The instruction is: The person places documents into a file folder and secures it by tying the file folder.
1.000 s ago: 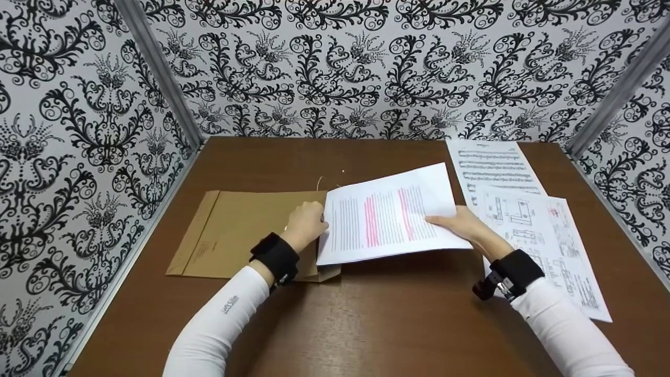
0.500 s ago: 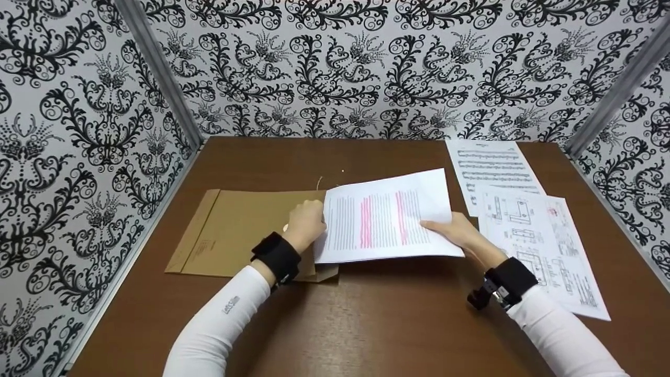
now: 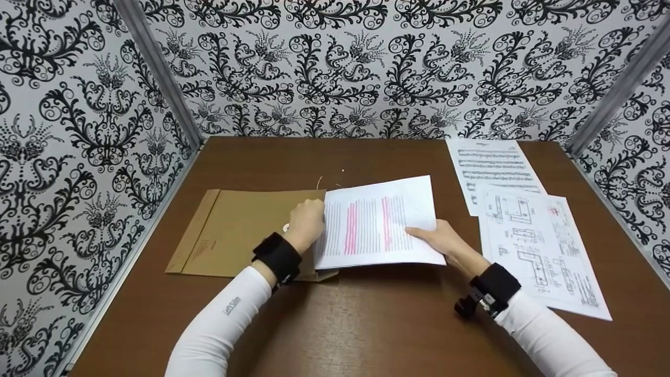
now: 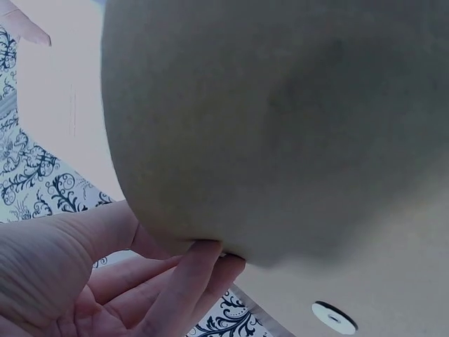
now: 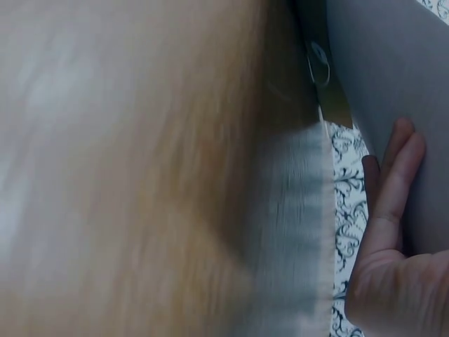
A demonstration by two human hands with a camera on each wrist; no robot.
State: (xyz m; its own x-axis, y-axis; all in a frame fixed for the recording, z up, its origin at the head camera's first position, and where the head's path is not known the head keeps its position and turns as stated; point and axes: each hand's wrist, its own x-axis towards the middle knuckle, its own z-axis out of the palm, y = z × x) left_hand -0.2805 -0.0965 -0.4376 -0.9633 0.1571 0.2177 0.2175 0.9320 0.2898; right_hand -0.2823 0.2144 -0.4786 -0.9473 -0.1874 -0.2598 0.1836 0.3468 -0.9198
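Note:
A brown paper envelope (image 3: 235, 230) lies flat on the table's left half, its mouth facing right. My left hand (image 3: 308, 224) pinches the edge of that mouth; in the left wrist view the thumb and fingers (image 4: 196, 281) close on the lifted brown paper. White printed sheets (image 3: 377, 220) with pink highlighted lines slant up from the mouth, their left end hidden at the envelope. My right hand (image 3: 445, 242) grips their right edge, thumb on top. From below, the right wrist view shows its fingers (image 5: 396, 172) against the underside of the sheets (image 5: 393, 63).
On the right of the table (image 3: 356, 324) lie a sheet of music (image 3: 497, 162) and a technical drawing (image 3: 544, 251) overlapping it. A white button (image 4: 334, 317) sits on the envelope, and a thin string (image 3: 319, 181) sticks up behind its mouth. Patterned walls (image 3: 335, 68) enclose the table.
My right hand has moved left and slightly toward me with the printed sheets, and less of them shows outside the envelope. The left hand stays at the envelope's mouth.

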